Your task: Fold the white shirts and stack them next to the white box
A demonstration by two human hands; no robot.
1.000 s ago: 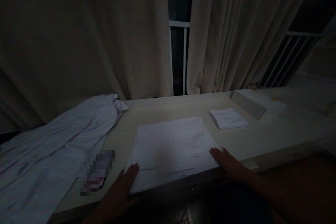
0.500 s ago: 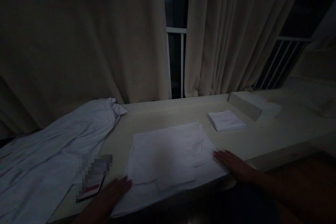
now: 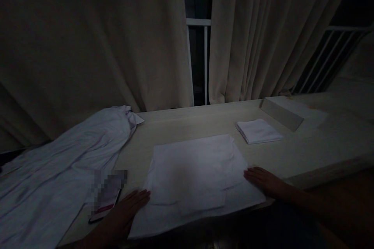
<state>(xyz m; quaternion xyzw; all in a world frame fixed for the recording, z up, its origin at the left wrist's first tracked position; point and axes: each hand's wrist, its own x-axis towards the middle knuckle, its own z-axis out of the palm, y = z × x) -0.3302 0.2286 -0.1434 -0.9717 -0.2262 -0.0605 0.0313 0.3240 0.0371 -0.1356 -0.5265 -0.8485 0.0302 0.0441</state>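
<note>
A white cloth (image 3: 193, 175), partly folded into layers, lies flat along the front edge of the table. Stretched out flat, my left hand (image 3: 133, 206) touches its left edge with the fingertips. On the opposite side my right hand (image 3: 263, 179) rests at the cloth's right edge, fingers extended and pointing left. Neither hand grips anything. Just left of my left hand lies a phone (image 3: 105, 207), its screen blurred out. Behind my right hand sits a smaller, neatly folded white cloth (image 3: 258, 131).
A heap of loose white fabric (image 3: 73, 163) covers the table's left end. A box-like white item (image 3: 282, 114) stands at the back right of the pale table (image 3: 178, 122). Beige curtains (image 3: 140, 39) hang behind, with a dark window gap between them. The light is dim.
The view has shifted slightly, so most things sit a little farther right. Both hands stay flat at the cloth's two side edges, and the cloth keeps its shape.
</note>
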